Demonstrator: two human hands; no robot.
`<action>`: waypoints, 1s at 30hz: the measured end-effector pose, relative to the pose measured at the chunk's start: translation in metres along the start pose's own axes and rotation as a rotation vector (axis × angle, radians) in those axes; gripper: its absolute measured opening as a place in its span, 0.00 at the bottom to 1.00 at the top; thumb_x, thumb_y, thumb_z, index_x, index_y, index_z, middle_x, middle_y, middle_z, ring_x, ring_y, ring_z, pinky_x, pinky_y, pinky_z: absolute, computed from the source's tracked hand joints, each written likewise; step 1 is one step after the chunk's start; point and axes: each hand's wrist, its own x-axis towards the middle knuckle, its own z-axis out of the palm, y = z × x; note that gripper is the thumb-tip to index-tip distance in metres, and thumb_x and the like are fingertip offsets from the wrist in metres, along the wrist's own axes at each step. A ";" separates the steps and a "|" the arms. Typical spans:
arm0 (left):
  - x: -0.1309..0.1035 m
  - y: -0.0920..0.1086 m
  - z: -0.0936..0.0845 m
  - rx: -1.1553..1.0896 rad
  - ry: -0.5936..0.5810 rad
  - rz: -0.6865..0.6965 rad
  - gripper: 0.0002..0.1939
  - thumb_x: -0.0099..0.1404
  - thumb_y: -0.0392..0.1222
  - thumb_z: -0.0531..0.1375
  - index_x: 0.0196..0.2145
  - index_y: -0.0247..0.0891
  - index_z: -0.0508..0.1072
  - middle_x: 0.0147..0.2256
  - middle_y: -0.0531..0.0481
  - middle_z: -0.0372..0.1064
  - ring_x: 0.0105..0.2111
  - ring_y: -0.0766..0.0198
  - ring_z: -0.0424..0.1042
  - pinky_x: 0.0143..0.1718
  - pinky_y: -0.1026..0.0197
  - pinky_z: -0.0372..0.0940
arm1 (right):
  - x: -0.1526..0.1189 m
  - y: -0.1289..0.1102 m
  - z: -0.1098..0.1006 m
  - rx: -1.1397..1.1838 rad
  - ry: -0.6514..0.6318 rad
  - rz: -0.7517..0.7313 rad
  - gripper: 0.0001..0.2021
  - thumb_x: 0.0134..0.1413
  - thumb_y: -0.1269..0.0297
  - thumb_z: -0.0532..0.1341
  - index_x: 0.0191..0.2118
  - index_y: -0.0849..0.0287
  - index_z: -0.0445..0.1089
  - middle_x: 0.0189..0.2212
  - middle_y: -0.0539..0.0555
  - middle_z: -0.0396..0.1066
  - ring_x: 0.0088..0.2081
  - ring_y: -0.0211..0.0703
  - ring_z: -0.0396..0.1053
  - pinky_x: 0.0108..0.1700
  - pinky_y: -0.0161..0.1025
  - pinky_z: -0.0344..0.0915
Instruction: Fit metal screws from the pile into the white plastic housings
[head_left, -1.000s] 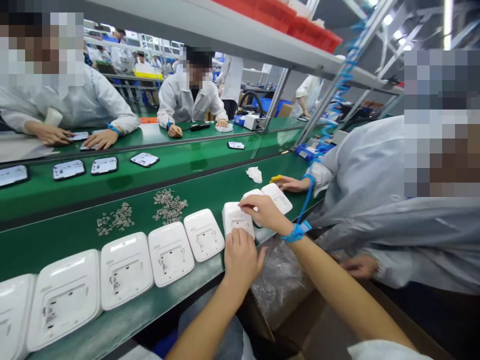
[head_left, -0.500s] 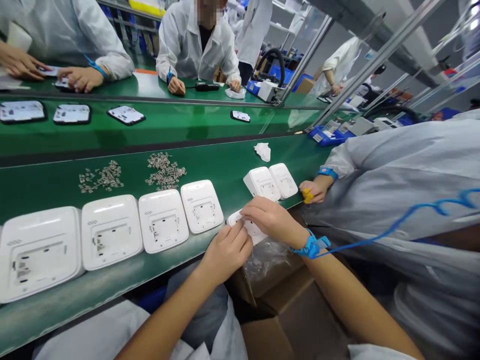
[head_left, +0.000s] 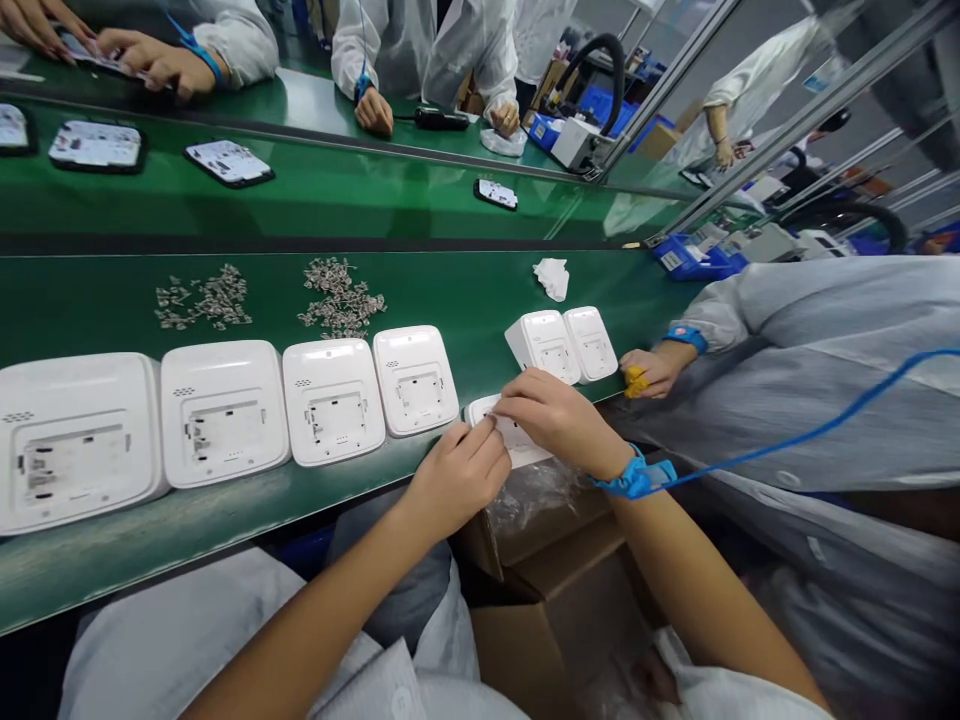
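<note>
Hands: left hand (head_left: 461, 478) and right hand (head_left: 559, 415) meet with bent fingers over a white housing (head_left: 478, 408); whether they grip it or pinch something small between the fingertips cannot be told
White housing: at the near edge of the green surface (head_left: 457, 285), partly hidden by the hands; just right of a row of four similar housings (head_left: 416, 380)
Farther right: two more units (head_left: 551, 345) side by side, the left one visibly tilted; crumpled white paper (head_left: 552, 280) behind them
Small metal parts: two loose piles (head_left: 343, 300) behind the row
Wrist: a blue band (head_left: 636, 474) on the right arm, its cord running off to the right
Below: an open cardboard box (head_left: 517, 650) with clear plastic (head_left: 529, 495) at its edge
Neighbor: a co-worker's hand (head_left: 656, 368) at right, yellow at the fingers, near the two units
</note>
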 end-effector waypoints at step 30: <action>-0.001 0.004 0.004 -0.052 -0.016 -0.054 0.06 0.69 0.29 0.54 0.36 0.35 0.69 0.41 0.44 0.69 0.60 0.52 0.63 0.51 0.52 0.57 | -0.014 -0.017 0.016 0.015 0.264 0.162 0.08 0.65 0.76 0.58 0.45 0.60 0.72 0.34 0.57 0.75 0.39 0.47 0.70 0.41 0.45 0.71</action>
